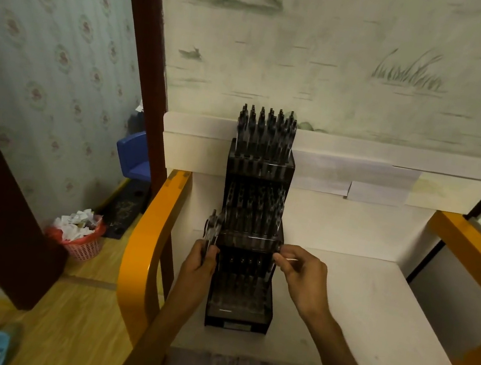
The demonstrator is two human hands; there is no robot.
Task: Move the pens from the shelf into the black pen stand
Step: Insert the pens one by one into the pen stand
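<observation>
A tall black tiered pen stand [239, 312] stands on the white shelf [354, 306] against the wall. Several dark pens [267, 127] stick up from its top tier, and more fill the middle tier. My left hand [198, 264] grips a small bunch of pens [212, 229] upright beside the stand's left edge. My right hand [302, 273] pinches something thin and pale at the stand's right edge, level with the middle tier's front rim; I cannot tell what it is.
Orange curved frame arms [143, 249] flank the white shelf on both sides. A pink waste basket [79, 240] full of paper sits on the wooden floor at left. A blue box [133, 155] stands behind the brown post. Clear objects lie on a lower shelf.
</observation>
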